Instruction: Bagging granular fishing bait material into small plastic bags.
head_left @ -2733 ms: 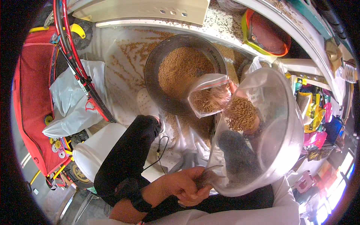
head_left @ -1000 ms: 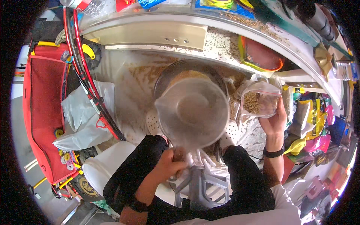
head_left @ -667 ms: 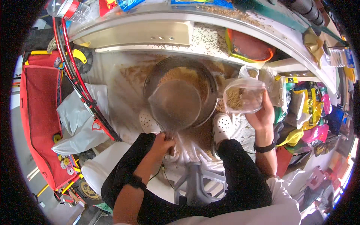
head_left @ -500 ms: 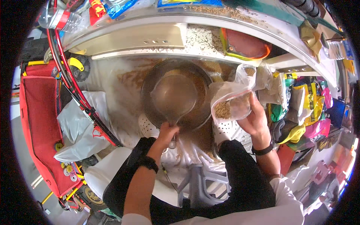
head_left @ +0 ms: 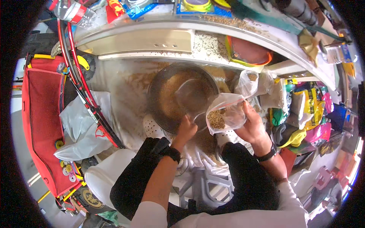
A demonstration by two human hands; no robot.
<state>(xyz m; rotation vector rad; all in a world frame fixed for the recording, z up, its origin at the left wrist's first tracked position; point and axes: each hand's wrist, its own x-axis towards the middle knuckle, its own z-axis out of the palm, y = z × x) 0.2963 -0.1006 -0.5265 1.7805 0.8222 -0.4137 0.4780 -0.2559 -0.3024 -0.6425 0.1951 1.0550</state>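
My left hand is closed round the handle of a see-through round scoop, which is over the right half of a wide dark basin. Brown granular material lies in the basin; the scoop's own contents are blurred. To the right of the basin, my right hand grips a clear zip bag by its right side. Tan pellets have gathered at the bag's left end, and its mouth tilts toward the basin. A second clear bag with brown bits in it stands just beyond.
A red wagon, red and black rods and a white plastic bag are at left. Colourful packets crowd the right. A grey stool is between my legs. Beyond the basin, an orange-rimmed tray sits under a ledge.
The scoop and my left hand have moved right, uncovering the basin's left part. My right hand has brought the zip bag slightly left and nearer to me.
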